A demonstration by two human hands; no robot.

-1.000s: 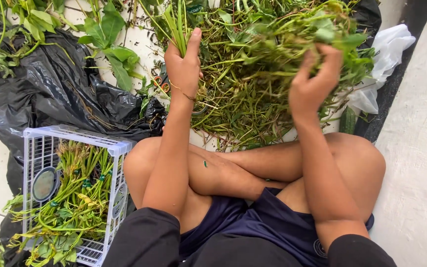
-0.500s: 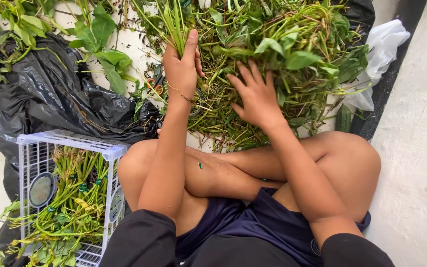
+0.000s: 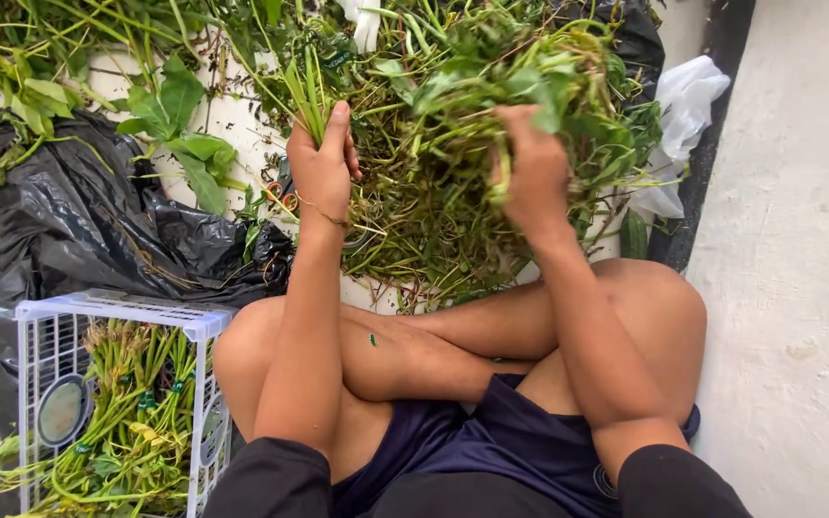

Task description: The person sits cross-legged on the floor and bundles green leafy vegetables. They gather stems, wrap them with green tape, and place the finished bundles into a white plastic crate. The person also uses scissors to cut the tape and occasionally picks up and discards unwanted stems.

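I sit cross-legged on the floor before a big heap of green leafy stems (image 3: 453, 182). My left hand (image 3: 321, 171) is closed around a small upright bunch of green stems (image 3: 307, 96) at the heap's left side. My right hand (image 3: 532, 173) is raised over the middle of the heap, fingers curled around a tangled clump of leafy greens (image 3: 530, 82) lifted from it. A thin bracelet circles my left wrist.
A white plastic crate (image 3: 107, 312) at the lower left holds tied bundles of stems (image 3: 131, 422). Black plastic sheeting (image 3: 59, 230) lies left of my knee. A white plastic bag (image 3: 688, 115) and a dark kerb (image 3: 712, 125) are at the right, with a pale concrete floor (image 3: 798, 288) beyond.
My right hand went down flat onto the heap, then closed on a clump of greens and lifted it. My left hand has kept its bunch in place.
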